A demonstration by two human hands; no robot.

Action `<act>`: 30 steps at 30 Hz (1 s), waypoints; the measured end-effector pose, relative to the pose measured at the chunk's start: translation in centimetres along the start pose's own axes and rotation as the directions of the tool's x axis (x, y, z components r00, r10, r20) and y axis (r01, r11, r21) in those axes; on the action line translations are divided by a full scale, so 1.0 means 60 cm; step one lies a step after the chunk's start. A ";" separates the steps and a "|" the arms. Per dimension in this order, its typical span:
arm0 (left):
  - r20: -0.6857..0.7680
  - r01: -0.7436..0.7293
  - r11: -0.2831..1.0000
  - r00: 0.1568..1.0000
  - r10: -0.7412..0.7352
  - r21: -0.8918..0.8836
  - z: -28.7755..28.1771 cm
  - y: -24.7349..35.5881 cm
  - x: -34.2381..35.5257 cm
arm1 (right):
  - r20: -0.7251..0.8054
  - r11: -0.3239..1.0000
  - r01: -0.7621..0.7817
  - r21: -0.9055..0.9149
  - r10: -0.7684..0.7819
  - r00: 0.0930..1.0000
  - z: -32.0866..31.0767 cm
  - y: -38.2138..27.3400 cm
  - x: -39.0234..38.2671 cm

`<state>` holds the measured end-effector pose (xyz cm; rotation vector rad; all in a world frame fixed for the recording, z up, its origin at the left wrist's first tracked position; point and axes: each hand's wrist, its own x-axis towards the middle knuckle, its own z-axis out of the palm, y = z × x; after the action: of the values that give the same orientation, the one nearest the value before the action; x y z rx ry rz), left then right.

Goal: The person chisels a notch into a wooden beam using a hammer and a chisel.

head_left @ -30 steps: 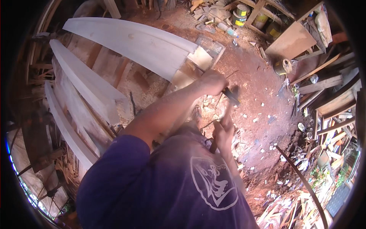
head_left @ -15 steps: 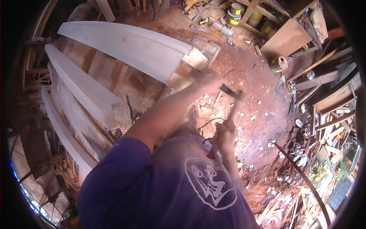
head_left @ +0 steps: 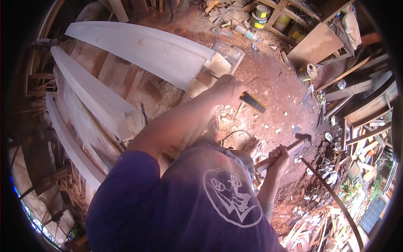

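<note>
My left hand (head_left: 231, 90) grips a black-and-yellow tool (head_left: 252, 102), perhaps a chisel, that points down to the right. It is over the near end of a long, pale curved wooden piece (head_left: 138, 48), where a bare tan block (head_left: 218, 63) shows; whether anything touches is unclear. Lower right, my right hand (head_left: 278, 156) is closed round the wooden handle of a hammer (head_left: 294, 146), its dark head held apart from the tool. My feet show on the dusty red ground (head_left: 285, 101) beneath.
More pale curved pieces (head_left: 88, 90) lie at left. Scrap wood (head_left: 228, 12), tins (head_left: 261, 19), a plastic bottle (head_left: 245, 31) and a leaning board (head_left: 315, 44) are at the back. A round container (head_left: 307, 71) and heaped offcuts (head_left: 369, 138) lie at right, with a long curved strip (head_left: 336, 201) nearer.
My right hand has swung the hammer down and to the right, away from the black-and-yellow tool. My left hand stays in nearly the same place, still holding it.
</note>
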<state>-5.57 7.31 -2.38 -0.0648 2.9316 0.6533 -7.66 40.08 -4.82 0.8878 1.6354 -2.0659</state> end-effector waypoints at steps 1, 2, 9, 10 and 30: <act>0.003 -0.004 1.000 1.000 0.004 0.001 0.007 -0.007 -0.021 | 0.069 0.999 -0.051 0.002 0.050 0.996 0.005 0.000 -0.003; -0.082 -0.053 0.998 0.995 0.049 -0.045 0.019 -0.022 -0.048 | 0.144 0.995 -0.104 0.002 0.103 0.984 0.015 0.001 -0.010; -0.345 -0.349 0.931 0.891 0.294 -0.107 0.010 -0.013 -0.119 | 0.176 0.993 -0.082 -0.086 0.096 0.980 0.009 -0.019 -0.025; -0.332 -0.379 0.907 0.892 0.305 -0.185 0.002 -0.008 -0.120 | 0.163 0.993 -0.075 -0.090 0.089 0.983 0.009 -0.024 -0.028; -0.443 -0.527 0.822 0.804 0.398 -0.217 -0.015 -0.051 -0.069 | 0.187 0.985 0.050 -0.165 -0.019 0.982 0.028 -0.024 -0.059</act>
<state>-1.37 4.21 -2.29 0.5962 3.1801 1.3471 -6.41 38.49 -1.18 0.5966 1.7047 -1.9328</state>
